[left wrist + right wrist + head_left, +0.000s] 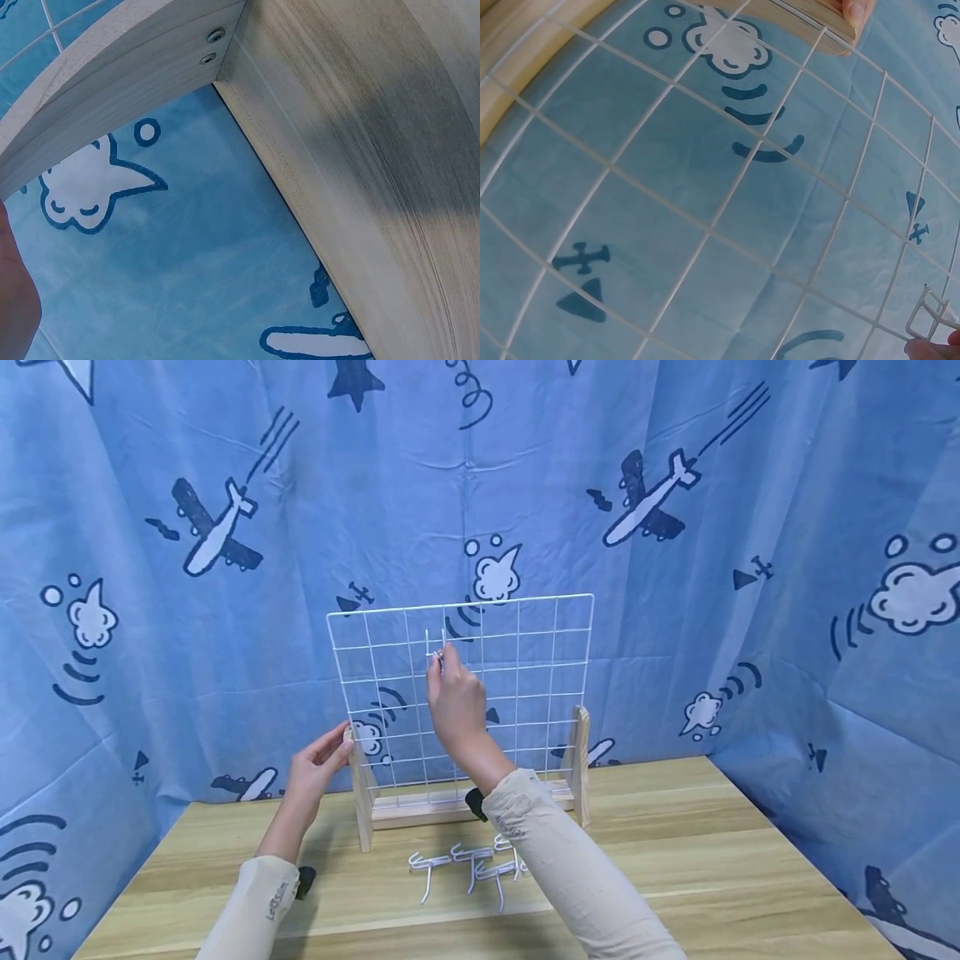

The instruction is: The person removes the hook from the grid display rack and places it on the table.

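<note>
A white wire grid panel (499,682) stands upright in a wooden stand (581,768). My right hand (457,702) pinches a white wire hook (428,643) in front of the panel's upper part, left of its middle. In the right wrist view the hook (924,313) shows beside the grid wires, with fingertips (930,349) on it; whether it touches the wires I cannot tell. My left hand (311,772) grips the top of the stand's left upright (362,793). Several more white hooks (472,857) lie on the table before the stand.
A wood-grain table (675,852) bears everything, its right edge slanting toward the front. Behind and at both sides hangs a blue curtain (525,468) printed with planes and clouds. In the left wrist view, screws (216,36) show in the stand's wood.
</note>
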The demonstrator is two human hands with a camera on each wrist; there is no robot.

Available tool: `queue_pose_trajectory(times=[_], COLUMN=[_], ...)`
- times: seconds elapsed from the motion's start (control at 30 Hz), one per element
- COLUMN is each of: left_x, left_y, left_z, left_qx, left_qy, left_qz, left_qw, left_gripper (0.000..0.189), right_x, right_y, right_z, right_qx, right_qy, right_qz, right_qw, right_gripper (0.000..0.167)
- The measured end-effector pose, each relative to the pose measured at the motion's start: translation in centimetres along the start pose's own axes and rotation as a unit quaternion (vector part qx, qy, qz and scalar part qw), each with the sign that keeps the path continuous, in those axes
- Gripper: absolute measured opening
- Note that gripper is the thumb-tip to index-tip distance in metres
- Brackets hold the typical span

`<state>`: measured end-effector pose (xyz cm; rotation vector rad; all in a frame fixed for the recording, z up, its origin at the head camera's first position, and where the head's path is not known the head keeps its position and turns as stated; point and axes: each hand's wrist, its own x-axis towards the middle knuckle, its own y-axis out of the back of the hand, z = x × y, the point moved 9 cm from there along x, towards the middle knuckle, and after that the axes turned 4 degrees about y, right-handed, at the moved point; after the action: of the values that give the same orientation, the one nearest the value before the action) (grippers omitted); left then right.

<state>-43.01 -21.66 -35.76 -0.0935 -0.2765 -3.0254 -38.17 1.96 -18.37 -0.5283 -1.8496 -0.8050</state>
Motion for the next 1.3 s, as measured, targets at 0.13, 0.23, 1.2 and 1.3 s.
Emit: queue_pose_trajectory(times=[0.13, 0.23, 1.2, 1.3], left_x=[-0.2, -0.1, 0.0, -0.1], left_y=[-0.1, -0.1, -0.1, -0.1], left_z=[0.0, -0.1, 0.0, 0.0], left_qx=[0.004, 0.002, 0.002, 0.003], left_qy=[0.003, 0.002, -0.001, 0.000], left_qz=[-0.004, -0.004, -0.001, -0.002], left_qw=[1.0000, 1.0000, 1.0000, 1.0000], left_gripper=[0.060, 0.060, 0.061, 0.062], right_x=[0.1, 0.2, -2.1, -2.7], right_y=[0.1, 0.2, 3.1, 3.4], right_z=[-0.1, -0.2, -1.4, -1.4], right_qx=[0.003, 0.004, 0.056, 0.057], right_qy=[-0.003, -0.001, 0.066, 0.079], right_qz=[-0.004, -0.004, 0.000, 0.002], right_qw=[1.0000, 1.0000, 0.9962, 0.9953], right_gripper=[0.007, 0.007, 0.027, 0.026])
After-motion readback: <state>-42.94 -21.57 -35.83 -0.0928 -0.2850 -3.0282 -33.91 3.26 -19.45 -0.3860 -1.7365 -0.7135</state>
